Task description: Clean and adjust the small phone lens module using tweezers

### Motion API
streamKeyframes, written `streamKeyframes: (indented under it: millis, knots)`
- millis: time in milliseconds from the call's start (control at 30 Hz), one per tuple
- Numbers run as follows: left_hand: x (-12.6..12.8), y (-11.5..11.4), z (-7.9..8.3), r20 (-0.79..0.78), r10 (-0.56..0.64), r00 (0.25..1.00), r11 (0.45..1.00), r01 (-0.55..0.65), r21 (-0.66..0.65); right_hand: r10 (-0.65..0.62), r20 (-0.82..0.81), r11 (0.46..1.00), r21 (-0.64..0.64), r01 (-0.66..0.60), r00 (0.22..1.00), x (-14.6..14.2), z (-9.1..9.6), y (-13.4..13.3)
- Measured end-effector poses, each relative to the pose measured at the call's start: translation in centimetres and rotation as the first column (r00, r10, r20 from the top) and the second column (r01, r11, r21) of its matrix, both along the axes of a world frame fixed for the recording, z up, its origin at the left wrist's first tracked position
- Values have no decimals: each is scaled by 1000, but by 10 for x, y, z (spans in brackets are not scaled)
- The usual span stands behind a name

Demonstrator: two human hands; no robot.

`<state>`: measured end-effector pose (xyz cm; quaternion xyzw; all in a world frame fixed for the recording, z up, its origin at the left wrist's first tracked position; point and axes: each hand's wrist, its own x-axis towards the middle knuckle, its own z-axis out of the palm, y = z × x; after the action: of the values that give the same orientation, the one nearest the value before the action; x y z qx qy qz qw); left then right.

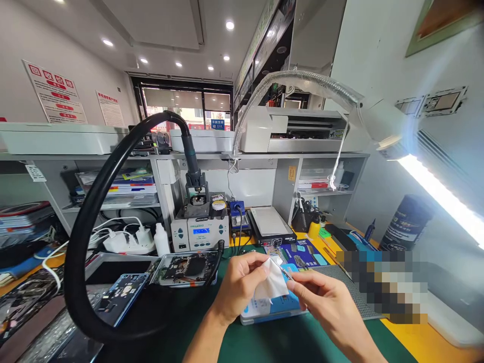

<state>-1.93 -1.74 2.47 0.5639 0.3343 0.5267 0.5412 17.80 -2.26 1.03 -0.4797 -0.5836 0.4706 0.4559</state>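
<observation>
In the head view, the only one to go by, I see two bare hands meeting over a green work mat [264, 348], working on a folded white cloth [270, 285], which I take as the middle of my clock. The left hand [242, 281] sits at nine o'clock, thumb and fingers pinched together on the cloth's upper left part. The right hand [328, 298], between three and four, has thumb and fingers clamped on a slim metal tool [286, 273] whose tip points up and left to the cloth. Whether the tip presses into the fabric, I cannot tell. The cloth is just above a blue-and-white box [272, 315], which lies on the mat and peeks out toward six o'clock. A circuit board [185, 267] lies at nine, with a blue-edged phone part [123, 302] beyond it, and a thick black hose [74, 262] loops past both. Between ten and eleven stands a grey station with a lit display [201, 232]; at twelve, a flat-topped heating plate [269, 222]. A yellow bottle [313, 229] stands toward one, a dark canister [406, 224] toward two, and a grey perforated mat [350, 290] stretches out at three.
</observation>
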Motion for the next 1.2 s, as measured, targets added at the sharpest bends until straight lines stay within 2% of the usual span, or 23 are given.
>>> streamKeyframes:
  millis: [133, 267, 367, 467, 533, 633, 700, 767, 833, 900, 967, 1000, 1033, 1100, 1133, 1200]
  knots:
    - [1, 1, 0, 31, 2, 1000, 999, 0, -43, -90, 65, 986, 145, 80, 994, 1, -7, -1]
    - [1, 3, -5, 67, 4, 998, 997, 1, -77, -121, 166, 933, 356, 55, 979, 3, -13, -3]
    - [1, 3, -7, 78, 2, 997, 996, 4, -84, -167, 243, 839, 545, 8, 956, 5, -13, -4]
    - [4, 3, -8, 68, 8, 998, 997, -3, -77, -314, 346, 709, 705, -24, 884, 7, -14, -4]
    - [7, 4, -9, 38, 57, 998, 996, -54, -67, -430, 403, 641, 767, -41, 808, 7, -15, -4]
    - [12, 6, -11, 1, 164, 986, 985, -164, -46, -543, 440, 591, 805, -46, 715, 4, -17, -6]
    - [14, 7, -12, -10, 203, 979, 978, -203, -40, -573, 437, 579, 815, -35, 693, 0, -18, -8]
    - [14, 8, -13, -20, 221, 975, 975, -221, -35, -564, 411, 581, 814, -10, 716, -3, -18, -9]
    - [13, 9, -13, -22, 225, 974, 974, -226, -31, -500, 379, 627, 779, 23, 779, -6, -18, -9]
    - [12, 9, -14, -14, 213, 977, 976, -213, -34, -398, 358, 744, 664, 69, 845, -7, -16, -9]
    - [11, 8, -14, 2, 182, 983, 983, -182, -36, -237, 346, 902, 427, 72, 908, -6, -11, -8]
    - [10, 7, -14, 10, 159, 987, 987, -159, -35, -119, 323, 962, 272, 28, 939, -5, -8, -7]
    - [10, 7, -14, 18, 134, 991, 990, -133, -35, 10, 277, 992, 116, -44, 961, -4, -5, -7]
    - [9, 5, -13, 29, 86, 996, 996, -85, -39, 208, 128, 973, -131, -191, 970, 0, 3, -6]
    - [9, 4, -12, 31, 67, 997, 997, -65, -41, 255, 46, 947, -214, -240, 966, 1, 6, -6]
    - [8, 3, -11, 27, 45, 999, 998, -44, -42, 273, -82, 907, -309, -285, 959, 4, 12, -7]
